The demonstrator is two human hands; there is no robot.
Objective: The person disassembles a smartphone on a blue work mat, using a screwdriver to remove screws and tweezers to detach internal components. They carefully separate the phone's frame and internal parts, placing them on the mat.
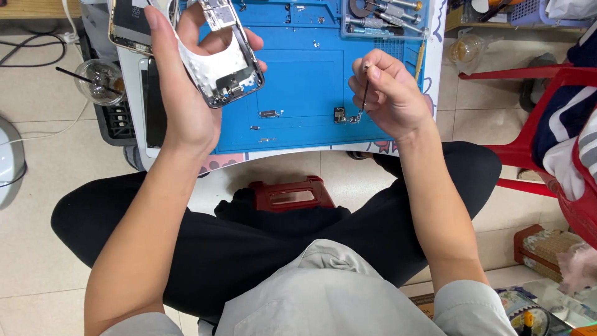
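Our left hand (pixel 186 93) grips the opened phone shell (pixel 227 65) by its rigid edges above the blue mat (pixel 298 81), while our right hand (pixel 388 93) pinches thin tweezers (pixel 364 99) onto a tiny, light, likely fragile part (pixel 341 116) lying there.

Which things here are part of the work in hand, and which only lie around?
In use: phone frame in left hand; tweezers in right hand; small part; blue mat.
Lying about: plastic cup; screwdriver tray; red stool; second phone.

Both hands (pixel 186 93) (pixel 388 93) raised, fingers curled
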